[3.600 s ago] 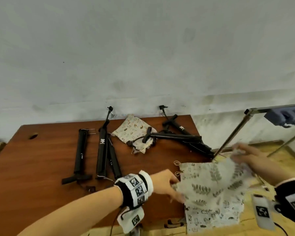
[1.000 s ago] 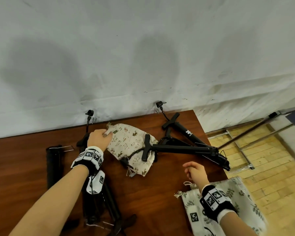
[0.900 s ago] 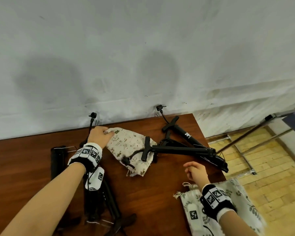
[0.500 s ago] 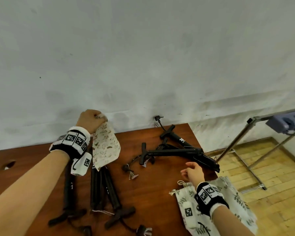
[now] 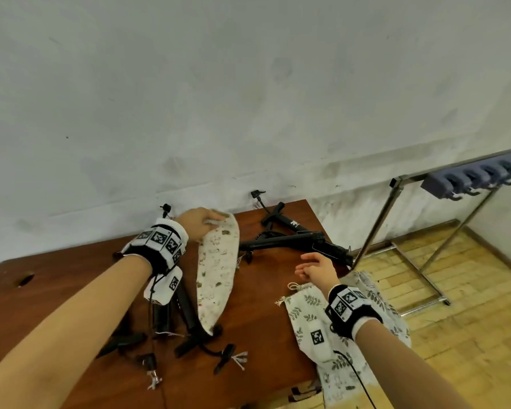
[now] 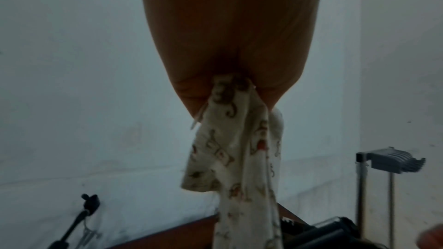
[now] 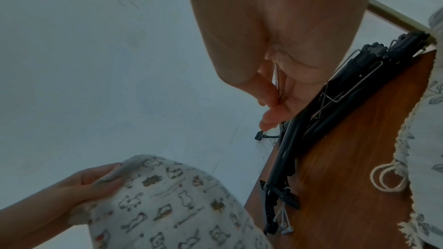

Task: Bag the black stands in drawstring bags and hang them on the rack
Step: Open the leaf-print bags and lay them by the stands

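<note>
My left hand (image 5: 207, 221) pinches the top edge of a cream animal-print drawstring bag (image 5: 219, 267), which hangs limp above the brown table (image 5: 260, 314). The left wrist view shows the cloth (image 6: 235, 139) bunched in the fingers (image 6: 191, 86). My right hand (image 5: 307, 265) hovers loosely curled and holds nothing, just in front of the black stands (image 5: 295, 240) at the back right. More black stands (image 5: 186, 314) lie under my left forearm. A leaf-print bag (image 5: 345, 320) lies at the table's right edge under my right wrist.
A metal rack (image 5: 396, 187) with a row of blue hooks (image 5: 469, 178) stands on the wooden floor to the right of the table. A grey wall runs close behind the table. Loose black cable ends and cords (image 5: 227, 355) lie near the front edge.
The left hand has pulled the animal-print bag out from under a stand, lifted it off the table and carried it right, toward the middle. The right hand has risen slightly.
</note>
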Demonstrator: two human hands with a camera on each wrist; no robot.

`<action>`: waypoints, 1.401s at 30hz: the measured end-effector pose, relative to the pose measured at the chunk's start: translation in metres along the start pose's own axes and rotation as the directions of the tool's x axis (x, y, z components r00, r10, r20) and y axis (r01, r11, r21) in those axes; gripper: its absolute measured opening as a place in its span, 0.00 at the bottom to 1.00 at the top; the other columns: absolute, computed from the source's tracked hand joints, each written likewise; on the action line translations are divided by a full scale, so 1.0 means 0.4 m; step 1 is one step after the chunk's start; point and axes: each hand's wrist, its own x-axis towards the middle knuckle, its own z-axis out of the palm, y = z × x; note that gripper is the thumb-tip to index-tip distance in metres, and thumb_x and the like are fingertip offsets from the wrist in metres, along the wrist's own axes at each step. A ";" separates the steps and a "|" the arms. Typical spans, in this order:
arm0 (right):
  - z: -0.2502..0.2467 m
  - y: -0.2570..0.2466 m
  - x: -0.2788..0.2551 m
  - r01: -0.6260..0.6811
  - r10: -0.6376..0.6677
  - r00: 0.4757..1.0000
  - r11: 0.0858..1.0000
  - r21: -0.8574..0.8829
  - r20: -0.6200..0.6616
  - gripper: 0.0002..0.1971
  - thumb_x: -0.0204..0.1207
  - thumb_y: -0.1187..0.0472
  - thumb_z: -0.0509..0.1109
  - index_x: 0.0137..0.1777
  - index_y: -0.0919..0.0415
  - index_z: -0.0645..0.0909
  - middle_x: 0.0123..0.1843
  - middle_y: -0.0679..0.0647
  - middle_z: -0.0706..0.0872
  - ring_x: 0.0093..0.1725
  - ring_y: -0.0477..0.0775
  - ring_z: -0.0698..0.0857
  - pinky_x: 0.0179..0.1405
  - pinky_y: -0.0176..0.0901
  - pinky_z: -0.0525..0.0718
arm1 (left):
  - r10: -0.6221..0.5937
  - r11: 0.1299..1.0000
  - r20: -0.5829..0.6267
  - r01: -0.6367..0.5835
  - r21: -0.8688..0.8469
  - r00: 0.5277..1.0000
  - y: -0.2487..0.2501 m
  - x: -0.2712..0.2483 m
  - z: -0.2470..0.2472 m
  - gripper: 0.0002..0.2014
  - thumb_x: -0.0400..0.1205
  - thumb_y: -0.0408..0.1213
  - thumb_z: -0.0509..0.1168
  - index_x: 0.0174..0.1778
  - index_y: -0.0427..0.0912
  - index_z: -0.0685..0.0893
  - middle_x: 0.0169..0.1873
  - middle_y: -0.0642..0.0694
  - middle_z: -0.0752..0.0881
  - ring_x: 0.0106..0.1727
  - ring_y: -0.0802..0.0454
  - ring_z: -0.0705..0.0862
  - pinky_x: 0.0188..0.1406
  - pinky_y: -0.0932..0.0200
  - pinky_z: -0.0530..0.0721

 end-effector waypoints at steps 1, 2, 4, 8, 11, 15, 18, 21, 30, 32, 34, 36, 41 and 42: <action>-0.014 -0.001 -0.005 0.004 -0.004 1.000 1.000 -0.004 0.004 0.17 0.75 0.82 0.56 0.58 0.68 0.78 0.42 0.65 0.87 0.41 0.58 0.89 0.44 0.46 0.88 | 0.030 1.000 0.037 -0.029 -0.009 0.999 0.024 -0.003 0.021 0.15 0.84 0.37 0.62 0.67 0.47 0.83 0.63 0.48 0.84 0.63 0.45 0.82 0.65 0.54 0.75; -0.026 -0.002 -0.008 0.007 -0.007 1.000 1.000 -0.001 0.010 0.18 0.75 0.83 0.56 0.58 0.68 0.78 0.44 0.66 0.87 0.42 0.59 0.89 0.46 0.46 0.88 | 0.061 0.998 0.065 -0.060 -0.027 0.996 0.041 -0.003 0.042 0.15 0.85 0.36 0.61 0.67 0.46 0.83 0.62 0.44 0.85 0.62 0.43 0.82 0.64 0.56 0.75; -0.054 -0.004 -0.015 0.005 -0.005 1.000 1.000 0.026 0.008 0.18 0.76 0.84 0.56 0.60 0.69 0.77 0.47 0.70 0.86 0.43 0.60 0.90 0.45 0.45 0.89 | 0.096 0.995 0.115 -0.093 -0.034 0.989 0.084 -0.012 0.074 0.16 0.85 0.33 0.59 0.66 0.45 0.84 0.57 0.40 0.86 0.58 0.40 0.83 0.59 0.56 0.76; -0.105 -0.028 -0.044 0.029 -0.029 1.000 0.995 0.090 -0.008 0.15 0.79 0.80 0.61 0.62 0.66 0.75 0.50 0.73 0.86 0.44 0.62 0.91 0.41 0.41 0.90 | 0.124 0.990 0.228 -0.137 0.044 0.966 0.154 -0.046 0.136 0.21 0.86 0.29 0.53 0.68 0.52 0.82 0.55 0.39 0.87 0.48 0.38 0.86 0.48 0.50 0.82; -0.117 -0.080 -0.092 0.080 -0.088 0.993 0.992 0.092 0.078 0.11 0.81 0.74 0.64 0.61 0.66 0.74 0.50 0.72 0.88 0.46 0.63 0.91 0.41 0.41 0.91 | 0.175 0.964 0.318 -0.227 0.135 0.932 0.189 -0.090 0.201 0.25 0.84 0.26 0.52 0.69 0.56 0.81 0.58 0.44 0.87 0.48 0.39 0.87 0.53 0.46 0.85; -0.084 -0.147 -0.163 0.228 -0.192 0.933 0.970 -0.087 0.306 0.07 0.81 0.66 0.68 0.56 0.68 0.79 0.46 0.61 0.92 0.46 0.57 0.92 0.44 0.42 0.90 | 0.282 0.888 0.367 -0.386 0.249 0.887 0.198 -0.137 0.283 0.29 0.81 0.25 0.52 0.70 0.62 0.79 0.48 0.45 0.89 0.44 0.43 0.84 0.58 0.58 0.75; -0.028 -0.155 -0.199 0.275 -0.164 0.859 0.947 -0.167 0.485 0.08 0.80 0.65 0.70 0.48 0.72 0.81 0.44 0.63 0.92 0.45 0.57 0.92 0.40 0.39 0.88 | 0.350 0.825 0.369 -0.470 0.314 0.861 0.191 -0.174 0.327 0.30 0.80 0.26 0.52 0.71 0.65 0.76 0.55 0.51 0.88 0.52 0.47 0.82 0.65 0.56 0.69; 0.026 -0.115 -0.212 0.217 -0.080 0.806 0.962 -0.168 0.586 0.08 0.80 0.64 0.69 0.43 0.68 0.78 0.45 0.67 0.91 0.43 0.56 0.92 0.38 0.39 0.88 | 0.381 0.779 0.372 -0.510 0.363 0.847 0.200 -0.212 0.342 0.27 0.82 0.28 0.54 0.73 0.58 0.75 0.60 0.48 0.86 0.62 0.43 0.78 0.69 0.55 0.67; 0.070 0.043 -0.202 0.280 0.062 0.776 0.858 -0.430 0.628 0.12 0.75 0.47 0.73 0.35 0.52 0.80 0.34 0.47 0.83 0.36 0.46 0.80 0.42 0.40 0.78 | 0.351 0.705 0.412 -0.527 0.475 0.841 0.143 -0.303 0.416 0.22 0.82 0.31 0.60 0.69 0.56 0.79 0.74 0.41 0.72 0.81 0.40 0.59 0.78 0.37 0.52; 0.082 0.045 -0.198 0.359 0.050 0.784 0.776 -0.518 0.618 0.10 0.75 0.49 0.74 0.35 0.51 0.83 0.32 0.40 0.81 0.33 0.37 0.78 0.39 0.28 0.74 | 0.310 0.691 0.415 -0.502 0.520 0.855 0.135 -0.317 0.419 0.22 0.82 0.31 0.60 0.70 0.55 0.78 0.76 0.39 0.67 0.80 0.35 0.57 0.73 0.29 0.53; 0.094 0.047 -0.191 0.383 0.043 0.799 0.732 -0.563 0.600 0.08 0.74 0.52 0.75 0.37 0.53 0.86 0.28 0.41 0.80 0.28 0.37 0.76 0.33 0.29 0.73 | 0.255 0.699 0.425 -0.469 0.540 0.869 0.120 -0.323 0.425 0.21 0.83 0.32 0.58 0.70 0.55 0.76 0.78 0.41 0.63 0.81 0.30 0.52 0.70 0.24 0.54; 0.106 0.053 -0.181 0.334 0.043 0.843 0.739 -0.585 0.535 0.08 0.73 0.55 0.77 0.33 0.51 0.84 0.25 0.42 0.79 0.25 0.41 0.74 0.31 0.34 0.75 | 0.226 0.695 0.453 -0.468 0.545 0.863 0.106 -0.322 0.424 0.21 0.83 0.32 0.58 0.71 0.53 0.75 0.81 0.44 0.60 0.82 0.30 0.48 0.70 0.22 0.53; 0.151 0.083 -0.161 0.372 -0.015 0.898 0.560 -0.741 0.440 0.06 0.70 0.52 0.78 0.37 0.50 0.84 0.74 0.60 0.76 0.66 0.59 0.79 0.66 0.51 0.79 | 0.368 0.605 0.422 -0.558 0.567 0.828 0.113 -0.309 0.413 0.18 0.79 0.32 0.62 0.64 0.50 0.81 0.79 0.49 0.64 0.83 0.42 0.55 0.74 0.30 0.55; 0.158 0.085 -0.160 0.405 -0.008 0.888 0.487 -0.774 0.459 0.03 0.73 0.53 0.75 0.42 0.49 0.89 0.83 0.59 0.63 0.73 0.64 0.72 0.73 0.56 0.73 | 0.398 0.584 0.414 -0.574 0.574 0.819 0.118 -0.303 0.415 0.17 0.79 0.32 0.62 0.62 0.49 0.82 0.77 0.49 0.68 0.82 0.45 0.58 0.76 0.31 0.55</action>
